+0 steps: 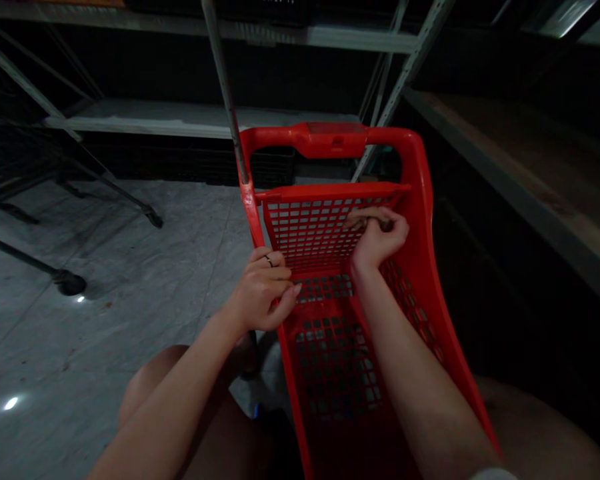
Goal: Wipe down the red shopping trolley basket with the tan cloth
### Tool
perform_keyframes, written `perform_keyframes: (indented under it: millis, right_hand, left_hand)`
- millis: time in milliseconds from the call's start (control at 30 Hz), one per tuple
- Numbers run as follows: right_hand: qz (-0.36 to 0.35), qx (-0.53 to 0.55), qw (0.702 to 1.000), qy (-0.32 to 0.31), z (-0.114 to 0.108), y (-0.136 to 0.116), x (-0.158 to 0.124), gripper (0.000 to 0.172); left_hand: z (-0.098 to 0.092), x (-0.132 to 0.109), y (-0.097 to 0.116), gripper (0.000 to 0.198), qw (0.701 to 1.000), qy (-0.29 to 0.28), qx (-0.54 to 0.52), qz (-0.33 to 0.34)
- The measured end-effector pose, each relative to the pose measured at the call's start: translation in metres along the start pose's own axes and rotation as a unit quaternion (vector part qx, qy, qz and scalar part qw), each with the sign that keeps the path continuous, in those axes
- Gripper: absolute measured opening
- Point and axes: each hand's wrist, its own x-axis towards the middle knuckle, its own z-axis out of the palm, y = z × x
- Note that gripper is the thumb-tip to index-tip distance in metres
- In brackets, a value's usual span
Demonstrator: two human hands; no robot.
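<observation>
A red plastic shopping cart (420, 200) stands tipped in front of me, with its perforated flap (315, 230) facing me and its red handle (325, 139) at the top. My left hand (264, 290), a ring on one finger, is closed on the cart's left side edge beside the grid. My right hand (377, 237) reaches inside the cart, fingers curled and pinched against the flap near its upper right. What those fingers hold is too small and dark to name. Both forearms stretch forward over my bare knees.
A grey metal pole (225, 87) rises behind the cart's left edge. Metal shelving (180, 119) runs along the back, and a wooden shelf (530, 167) runs along the right. Black stand legs (70, 283) rest on the grey tiled floor (105, 333) at the left.
</observation>
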Motion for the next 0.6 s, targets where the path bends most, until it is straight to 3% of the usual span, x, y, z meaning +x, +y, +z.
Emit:
perform_keyframes:
  millis: [100, 167, 333, 400, 500, 600]
  right_hand:
    - [-0.111, -0.012, 0.993, 0.034, 0.001, -0.012, 0.023, 0.027]
    - [-0.13, -0.037, 0.991, -0.012, -0.005, -0.004, 0.016, 0.025]
    - [-0.007, -0.123, 0.969, -0.213, -0.036, 0.047, -0.053, 0.026]
    - [0.029, -0.123, 0.957, -0.261, -0.043, 0.059, -0.078, 0.028]
    - [0.044, -0.113, 0.96, -0.253, -0.038, 0.052, -0.086, 0.026]
    - [0.015, -0.07, 0.982, -0.174, -0.016, 0.021, -0.053, 0.028]
  left_hand:
    - [-0.001, 0.0, 0.0, 0.043, 1.0, -0.003, 0.007, 0.004]
    - [0.0, 0.0, 0.0, 0.043, 1.0, -0.001, 0.01, 0.002]
    - [0.002, -0.001, 0.0, 0.045, 1.0, 0.007, 0.026, 0.002]
    - [0.002, -0.002, 0.001, 0.046, 0.999, 0.009, 0.031, 0.003]
    - [0.001, -0.003, 0.001, 0.046, 0.999, 0.014, 0.031, 0.0]
    - [0.002, -0.005, 0.001, 0.044, 1.0, 0.017, 0.024, -0.003]
